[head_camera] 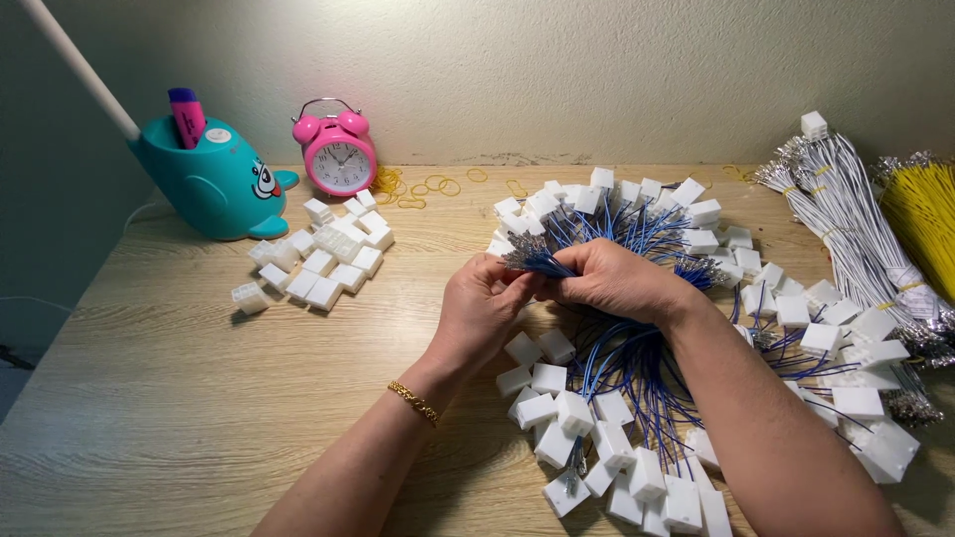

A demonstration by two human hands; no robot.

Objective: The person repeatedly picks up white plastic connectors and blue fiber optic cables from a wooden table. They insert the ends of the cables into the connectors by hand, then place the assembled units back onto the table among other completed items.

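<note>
My right hand (619, 280) grips a bunch of thin blue wires (542, 261) whose metal-tipped ends stick out to the left. My left hand (479, 308) meets it, fingertips pinching at those same wire ends. Both hands hover over a wide ring-shaped pile of blue wires with white plastic connectors (597, 438) on the wooden table (179, 398). A gold bracelet circles my left wrist.
A heap of loose white connectors (318, 261) lies at the left. Behind it stand a teal whale-shaped pen holder (214, 181) and a pink alarm clock (340, 154). Yellow rubber bands (428, 186) are scattered near the wall. White wire bundles (846, 214) and yellow wires (925, 214) lie at the right.
</note>
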